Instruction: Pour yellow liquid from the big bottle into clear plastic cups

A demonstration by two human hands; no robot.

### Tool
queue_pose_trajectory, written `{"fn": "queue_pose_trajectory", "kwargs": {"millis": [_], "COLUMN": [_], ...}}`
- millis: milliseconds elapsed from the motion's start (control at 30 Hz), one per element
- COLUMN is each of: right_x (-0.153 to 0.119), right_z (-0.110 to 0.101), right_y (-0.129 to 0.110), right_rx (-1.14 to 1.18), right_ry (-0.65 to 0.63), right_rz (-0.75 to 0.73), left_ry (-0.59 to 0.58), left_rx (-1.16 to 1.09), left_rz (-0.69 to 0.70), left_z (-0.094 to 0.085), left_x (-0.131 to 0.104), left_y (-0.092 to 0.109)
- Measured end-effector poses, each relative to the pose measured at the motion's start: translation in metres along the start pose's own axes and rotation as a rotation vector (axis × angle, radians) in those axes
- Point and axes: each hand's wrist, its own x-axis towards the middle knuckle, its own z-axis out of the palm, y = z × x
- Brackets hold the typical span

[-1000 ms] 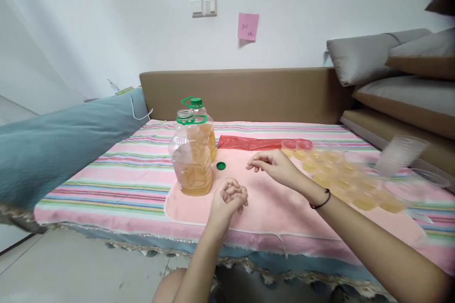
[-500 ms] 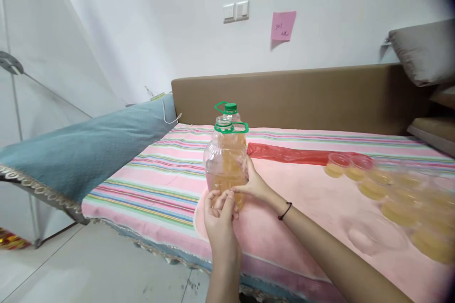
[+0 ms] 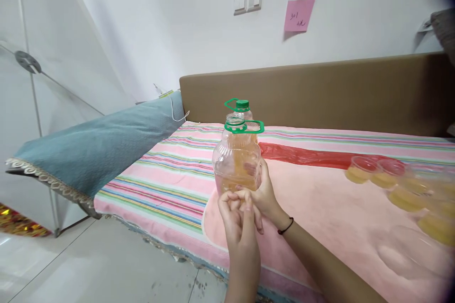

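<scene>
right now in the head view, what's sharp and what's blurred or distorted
Head view: the open oil jug and both hands, left hand and right hand, are sharp; the filled cups at the right edge smear with blur; the top right corner is vignetted dark; the wall lines lean from wide-angle distortion; lighting is soft and even, with faint glare on the floor.

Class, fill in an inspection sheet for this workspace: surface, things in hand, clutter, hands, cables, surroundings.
Surface: striped cloth with a pink mat on top.
Things in hand: open bottle, part full of yellow liquid, cap off.
Clutter: capped bottle behind; red bag; filled cups at right.
Hands: right hand grips the open bottle's side; left hand in front, contact unclear.
Cables: white cord on blue cushion.
Surroundings: wall switches, pink note, brown headboard.
</scene>
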Motion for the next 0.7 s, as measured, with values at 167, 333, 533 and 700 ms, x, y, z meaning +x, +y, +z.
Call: {"fn": "queue_pose_trajectory", "kwargs": {"millis": [167, 333, 533, 700], "right_x": [-0.013, -0.045, -0.103, -0.157], "right_z": [-0.024, -0.066, -0.116, -0.169], "right_y": [-0.022, -0.056, -0.109, -0.136], "right_rx": [-0.082, -0.144, -0.165, -0.324], "right_ry": [0.022, 0.172, 0.378, 0.476], "right_rz": [-0.054, -0.042, 0.011, 0.064], "left_ry": [0.314, 0.354, 0.287, 0.115], "left_rx": [0.073, 0.136, 0.138, 0.124], "left_rz": [0.206, 0.227, 0.183, 0.141], "left_z": [-0.001, -0.004, -0.002, 0.012], "left_x": [0.000, 0.002, 0.005, -0.006], "left_y": [0.007, 0.009, -0.003, -0.011]}}
